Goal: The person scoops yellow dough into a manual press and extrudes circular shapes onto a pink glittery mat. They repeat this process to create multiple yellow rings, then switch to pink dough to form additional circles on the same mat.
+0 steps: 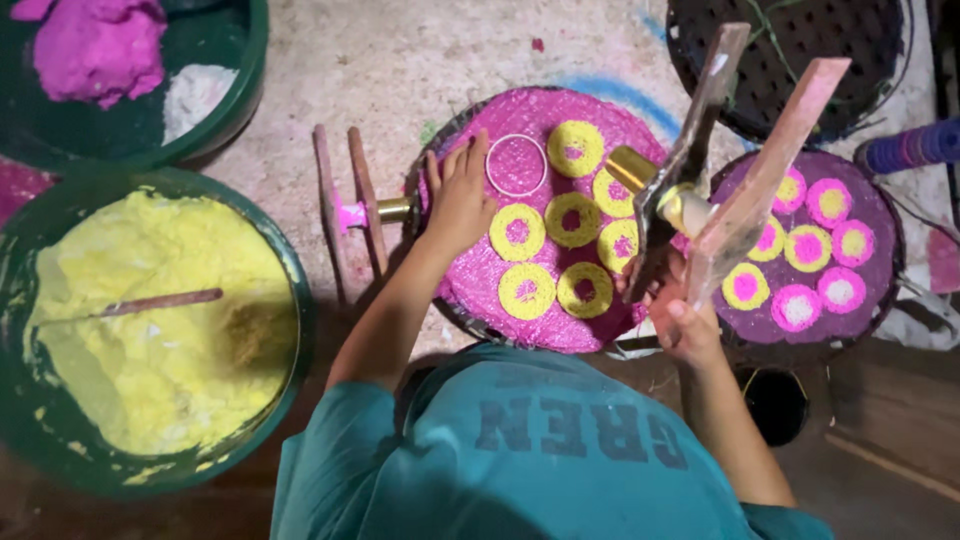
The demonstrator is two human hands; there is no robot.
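right hand gripping wooden press — handles upward, tilted right

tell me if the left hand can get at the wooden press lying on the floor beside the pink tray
Probably yes. The left hand rests on the pink tray's left edge, and the wooden press lies on the floor right beside it with nothing between them. The hand looks empty, fingers spread flat.
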